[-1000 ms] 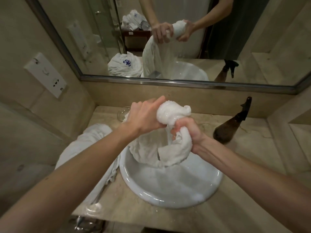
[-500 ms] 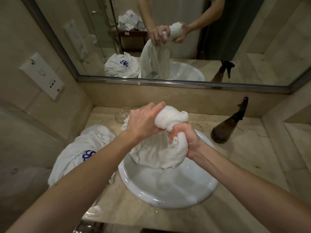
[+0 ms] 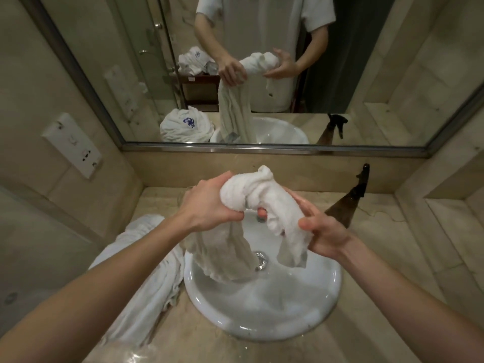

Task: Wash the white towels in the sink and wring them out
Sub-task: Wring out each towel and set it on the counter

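Observation:
A wet white towel [image 3: 258, 197] is bunched and twisted above the round white sink [image 3: 264, 307]. My left hand [image 3: 207, 203] grips its left end, from which a long tail hangs into the basin. My right hand [image 3: 322, 229] holds the right end with fingers loosely curled round it, and a short tail hangs below. A second white towel [image 3: 146, 273] lies heaped on the counter left of the sink. Shallow cloudy water stands in the basin near the drain [image 3: 261, 260].
A dark spray bottle [image 3: 345, 205] leans on the marble counter [image 3: 379, 258] right of the sink. A clear glass [image 3: 182, 199] stands behind my left hand. The mirror [image 3: 262, 74] runs along the back wall. A white socket plate [image 3: 72, 145] is on the left wall.
My hands have moved apart, stretching the twisted towel into a wider roll. More of the towel has lifted out of the basin, and my right hand's grip has loosened.

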{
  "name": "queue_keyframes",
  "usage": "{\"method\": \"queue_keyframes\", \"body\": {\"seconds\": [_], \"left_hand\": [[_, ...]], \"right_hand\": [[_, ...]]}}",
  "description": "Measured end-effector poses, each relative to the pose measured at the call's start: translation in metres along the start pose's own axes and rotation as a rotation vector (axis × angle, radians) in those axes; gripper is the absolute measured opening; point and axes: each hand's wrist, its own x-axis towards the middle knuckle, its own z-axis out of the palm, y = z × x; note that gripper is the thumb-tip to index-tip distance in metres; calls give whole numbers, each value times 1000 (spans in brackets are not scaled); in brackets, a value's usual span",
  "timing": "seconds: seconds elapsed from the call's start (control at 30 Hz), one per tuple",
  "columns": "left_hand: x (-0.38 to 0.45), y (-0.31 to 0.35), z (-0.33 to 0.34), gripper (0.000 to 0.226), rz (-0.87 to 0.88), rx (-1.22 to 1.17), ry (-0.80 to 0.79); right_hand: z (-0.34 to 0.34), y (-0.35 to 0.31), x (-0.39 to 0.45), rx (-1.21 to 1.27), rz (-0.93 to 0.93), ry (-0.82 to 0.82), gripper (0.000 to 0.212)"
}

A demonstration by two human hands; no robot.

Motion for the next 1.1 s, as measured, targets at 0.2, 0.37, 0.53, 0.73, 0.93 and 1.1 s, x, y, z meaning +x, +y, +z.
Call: {"method": "queue_keyframes", "body": {"seconds": [0.2, 0.37, 0.53, 0.73, 0.93, 1.1], "left_hand": [[5, -8, -3, 61, 2, -89, -174], [4, -11, -7, 68, -44, -245, -253], [6, -10, -3, 70, -91, -356, -269], [10, 2, 2, 57, -97, -390, -339], [7, 19, 1, 47, 17, -426, -540], [-2, 32, 16, 74, 50, -580, -476]], "right_hand": [[6, -10, -29, -470, 61, -85, 126], [4, -22, -44, -601, 58, -35, 124], [13, -19, -30, -1091, -224, 268, 102], [-2, -16, 9, -1698, -860, 721, 62], [4, -7, 39, -1372, -815, 586, 55], [20, -1, 56, -938, -658, 885, 40]]}}
